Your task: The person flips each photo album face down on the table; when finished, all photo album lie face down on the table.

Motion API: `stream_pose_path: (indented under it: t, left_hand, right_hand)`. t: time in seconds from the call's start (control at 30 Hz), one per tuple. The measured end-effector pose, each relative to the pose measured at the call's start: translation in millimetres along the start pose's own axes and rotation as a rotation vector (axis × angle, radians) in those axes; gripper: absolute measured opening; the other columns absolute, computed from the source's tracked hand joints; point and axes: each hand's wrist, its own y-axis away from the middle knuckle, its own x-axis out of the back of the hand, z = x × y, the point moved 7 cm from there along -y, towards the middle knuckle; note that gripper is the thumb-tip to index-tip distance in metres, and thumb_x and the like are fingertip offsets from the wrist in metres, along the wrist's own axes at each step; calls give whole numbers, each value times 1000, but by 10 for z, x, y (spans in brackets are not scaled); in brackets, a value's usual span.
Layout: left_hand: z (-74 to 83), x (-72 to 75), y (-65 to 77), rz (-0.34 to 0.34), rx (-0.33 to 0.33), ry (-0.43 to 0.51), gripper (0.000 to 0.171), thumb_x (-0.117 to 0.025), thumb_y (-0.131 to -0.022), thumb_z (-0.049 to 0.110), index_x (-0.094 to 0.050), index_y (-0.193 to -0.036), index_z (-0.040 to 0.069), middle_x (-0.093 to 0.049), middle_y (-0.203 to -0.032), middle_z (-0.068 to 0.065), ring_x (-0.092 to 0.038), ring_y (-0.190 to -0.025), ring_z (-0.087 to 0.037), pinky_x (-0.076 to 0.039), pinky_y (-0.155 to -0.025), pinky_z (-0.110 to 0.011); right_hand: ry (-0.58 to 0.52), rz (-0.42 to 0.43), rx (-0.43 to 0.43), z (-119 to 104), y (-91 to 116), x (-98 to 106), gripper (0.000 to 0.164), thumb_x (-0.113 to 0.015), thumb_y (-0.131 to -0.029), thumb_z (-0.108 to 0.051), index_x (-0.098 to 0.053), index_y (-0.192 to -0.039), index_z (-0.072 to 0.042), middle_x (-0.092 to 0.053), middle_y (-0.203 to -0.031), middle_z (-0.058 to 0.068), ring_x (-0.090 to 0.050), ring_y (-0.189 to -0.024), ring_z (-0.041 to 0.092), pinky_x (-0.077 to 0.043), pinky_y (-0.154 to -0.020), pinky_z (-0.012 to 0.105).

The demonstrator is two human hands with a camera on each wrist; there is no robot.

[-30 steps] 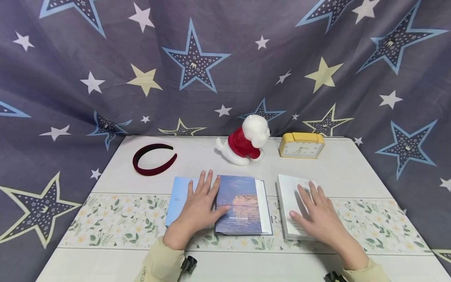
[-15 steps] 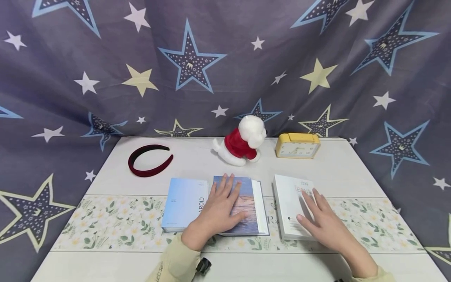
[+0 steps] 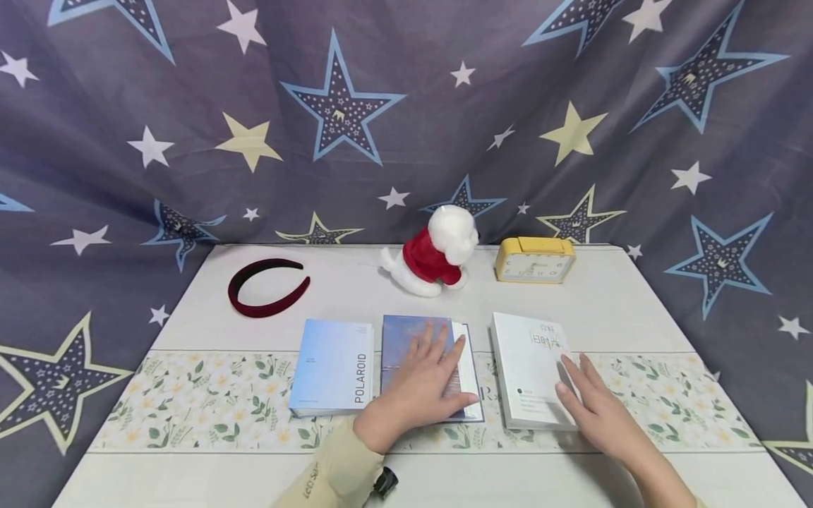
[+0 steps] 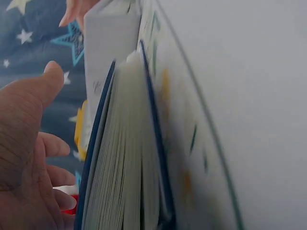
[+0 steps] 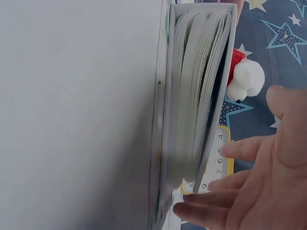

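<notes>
On the pale blue book [image 3: 332,365] I read POLAROID, in capitals running up the right side of its cover. From my right wrist, the yellow clock [image 5: 221,165] shows me 4, 5, 6, 7, 9 and 10. A capital R stands on the tablecloth [image 3: 444,476] just left of the white book [image 3: 533,377], whose own print is too small for me. My left sleeve [image 3: 336,462] perhaps starts with LETS.
</notes>
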Motion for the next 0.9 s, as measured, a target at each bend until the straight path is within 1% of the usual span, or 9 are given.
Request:
stream_pose_path:
  t: [0.1,0.2,0.3,0.37,0.47,0.57,0.63,0.73,0.9]
  left_hand:
    - [135,-41,-45,-24,-27,42,91,-50,-90,67,-21,-157,12,-7,-161,-19,-2,-146,-42,-17,-115,-56]
    - [277,-76,-82,-39,-57,96,94,-57,-87,65,-21,-157,12,-6,-162,-17,-6,-147,-40,-19,-115,-52]
    - [401,-122,-105,-64,-85,172,95,-61,-86,62,-20,-157,12,-5,-162,-16,-13,-147,-36,-24,-115,-45]
    - [466,-167,-119,-93,-85,254,94,-61,-87,60,-19,-157,14,-5,-162,-15,-18,-146,-32,-30,-113,-41]
    - [543,-230,-151,-133,-60,382,91,-61,-90,56,-16,-158,16,-5,-163,-14,-25,-144,-29,-37,-109,-38]
    - [596,-282,-191,-144,-16,489,89,-61,-91,53,-15,-158,15,-6,-162,-15,-27,-143,-29,-38,-108,-37]
    - [619,-308,-210,-140,17,534,89,-62,-91,51,-16,-158,14,-6,-162,-16,-26,-143,-30,-37,-108,-37]
    - [643,-340,-223,-134,56,573,90,-65,-90,48,-16,-157,13,-4,-162,-17,-23,-144,-29,-37,-108,-36]
    - [662,-393,-229,-140,99,586,90,-66,-90,44,-15,-158,13,-2,-162,-16,-30,-141,-31,-41,-105,-35]
  right_hand:
    - [-24,-20,-53,57,-5,-5,70,-36,-102,-48,-31,-151,1,-12,-152,39,-18,-135,60,-20,-98,76]
    - [-67,-35,-90,96,-7,-6,71,-33,-102,-49,-31,-150,3,-12,-151,40,-16,-136,59,-18,-100,75]
    - [-127,-36,-110,118,-6,4,70,-31,-103,-48,-32,-149,5,-12,-152,39,-14,-137,59,-16,-102,75]
    - [-180,-35,-121,128,-5,11,70,-30,-103,-48,-32,-148,5,-12,-152,38,-11,-139,57,-13,-103,74]
    - [-247,-38,-142,146,-11,14,71,-27,-104,-48,-30,-149,6,-11,-153,37,-7,-141,55,-9,-105,73]
    - [-298,-45,-166,168,-15,-3,73,-25,-104,-50,-26,-150,7,-10,-154,37,-5,-141,54,-8,-107,71]
    - [-332,-45,-174,174,-21,-14,74,-25,-103,-50,-25,-150,7,-10,-154,37,-6,-141,54,-8,-107,71]
    - [-388,-40,-201,178,-14,-26,76,-26,-103,-53,-24,-150,7,-13,-154,35,-8,-141,53,-9,-108,70]
    - [-479,-57,-253,212,-6,-51,81,-25,-100,-59,-22,-153,2,-12,-157,30,-6,-143,50,-6,-109,68]
